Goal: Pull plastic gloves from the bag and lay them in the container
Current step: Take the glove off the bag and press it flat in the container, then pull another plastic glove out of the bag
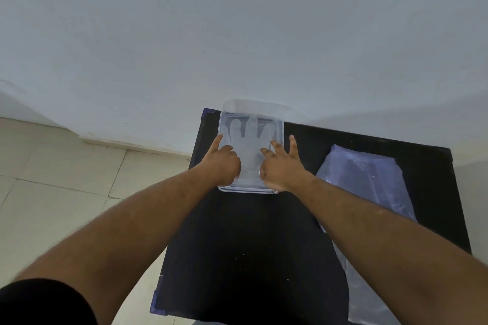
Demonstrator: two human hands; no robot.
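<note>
We see a black table (253,258) with bluish-purple corner pieces (158,305). On it, the container (277,126) is clear and colourless, and the glove (249,140) inside it is a milky, translucent white. Right of the container, the bag (369,182) reads pale lavender-blue with glossy highlights. Left of the table, the floor tiles (52,179) are cream; behind it, the wall (237,21) is plain grey-white. Our sleeve (39,303) is black.
</note>
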